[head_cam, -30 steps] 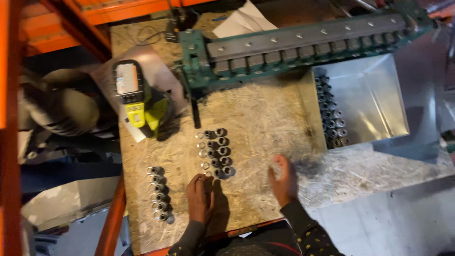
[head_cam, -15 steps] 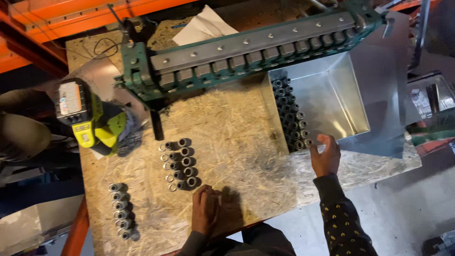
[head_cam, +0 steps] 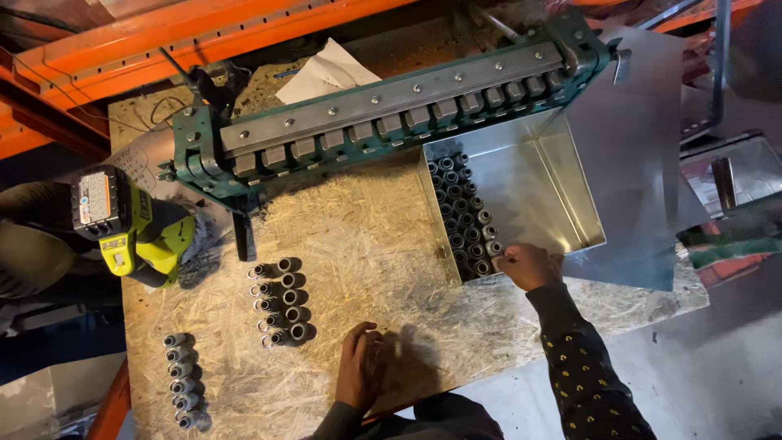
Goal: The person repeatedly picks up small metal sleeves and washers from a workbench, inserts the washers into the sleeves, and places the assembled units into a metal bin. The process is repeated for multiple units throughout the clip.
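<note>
My right hand [head_cam: 529, 266] reaches into the near left corner of a shiny sheet-metal tray [head_cam: 554, 187]. Its fingers curl onto the nearest of several short grey metal fittings [head_cam: 460, 208], which stand in rows along the tray's left wall. My left hand [head_cam: 358, 368] rests palm down on the chipboard table [head_cam: 366, 244] near its front edge and holds nothing. Two rows of the same fittings [head_cam: 278, 301] lie on the table left of that hand. A single row of fittings [head_cam: 179, 379] lies further left.
A green bench-top sheet-metal brake [head_cam: 391, 114] spans the back of the table. A yellow-green cordless drill [head_cam: 130, 228] lies at the left edge. A sheet of paper [head_cam: 326, 73] and orange rack beams [head_cam: 163, 41] are behind. A metal sheet [head_cam: 643, 147] lies to the right.
My right hand moved from the table near my left hand across to the tray and closed its fingers at the nearest fittings. My view shifted right. The left hand stayed on the table.
</note>
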